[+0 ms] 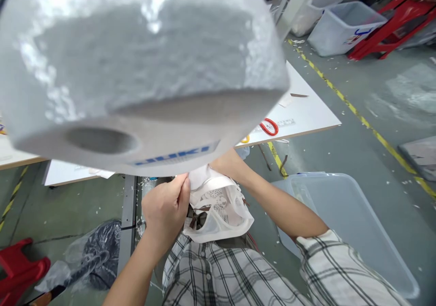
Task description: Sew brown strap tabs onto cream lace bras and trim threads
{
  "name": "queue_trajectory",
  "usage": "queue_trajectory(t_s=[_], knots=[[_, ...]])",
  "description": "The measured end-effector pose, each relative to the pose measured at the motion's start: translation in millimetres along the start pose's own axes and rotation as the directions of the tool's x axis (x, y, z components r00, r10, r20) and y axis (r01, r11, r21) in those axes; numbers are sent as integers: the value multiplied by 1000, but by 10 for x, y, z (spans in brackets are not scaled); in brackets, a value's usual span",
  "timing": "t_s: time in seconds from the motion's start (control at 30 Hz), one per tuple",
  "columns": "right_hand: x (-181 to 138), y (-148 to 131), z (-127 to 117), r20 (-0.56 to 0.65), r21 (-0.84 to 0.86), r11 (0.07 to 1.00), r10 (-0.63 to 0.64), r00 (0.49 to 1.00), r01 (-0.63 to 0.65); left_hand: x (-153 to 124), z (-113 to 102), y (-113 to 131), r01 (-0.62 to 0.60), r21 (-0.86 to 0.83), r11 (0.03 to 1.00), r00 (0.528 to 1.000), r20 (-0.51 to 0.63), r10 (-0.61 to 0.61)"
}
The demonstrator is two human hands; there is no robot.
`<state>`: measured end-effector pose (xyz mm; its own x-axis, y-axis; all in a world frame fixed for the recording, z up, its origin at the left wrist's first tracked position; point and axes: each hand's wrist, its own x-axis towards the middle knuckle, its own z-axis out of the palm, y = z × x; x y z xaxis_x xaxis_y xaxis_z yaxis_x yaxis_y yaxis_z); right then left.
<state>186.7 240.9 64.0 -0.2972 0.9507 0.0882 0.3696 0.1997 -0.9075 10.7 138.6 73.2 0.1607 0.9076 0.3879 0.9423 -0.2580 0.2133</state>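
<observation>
A white garment with lace panels (218, 226), possibly a bra, hangs in front of my body below the sewing machine head (153, 70). My left hand (165, 206) is closed with its thumb pressed on the garment's left upper edge. On the other side, my right hand (226, 163) reaches to the top of the fabric. The machine head covers its fingers, so their grip is hidden. The large, blurred machine head, marked in blue lettering, also hides the sewing area.
Red-handled scissors (269, 126) and a clear ruler (288, 122) lie on the white table (313, 108). A translucent bin (340, 219) stands by my right arm. At lower left are a red stool (23, 269) and a bagged dark bundle (102, 247).
</observation>
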Motion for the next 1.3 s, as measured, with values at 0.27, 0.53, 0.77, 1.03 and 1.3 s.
queue_trajectory(t_s=[0.27, 0.53, 0.77, 1.03, 1.3], knots=[[-25, -71, -22, 12, 15, 999, 31, 999, -31, 0, -1, -1, -7, -26, 1000, 1000, -8, 7], [-40, -64, 5, -20, 19, 1000, 0, 1000, 0, -7, 13, 5, -22, -29, 999, 999, -27, 21], [-65, -1, 50, -30, -4, 1000, -8, 1000, 8, -22, 8, -8, -24, -6, 1000, 997, -68, 23], [-114, 78, 90, -54, 51, 998, -42, 998, 44, -46, 24, -36, -21, -28, 999, 992, -124, 18], [-163, 157, 102, -50, 139, 989, -39, 998, 46, -57, 40, -86, 10, -38, 999, 987, -161, -16]])
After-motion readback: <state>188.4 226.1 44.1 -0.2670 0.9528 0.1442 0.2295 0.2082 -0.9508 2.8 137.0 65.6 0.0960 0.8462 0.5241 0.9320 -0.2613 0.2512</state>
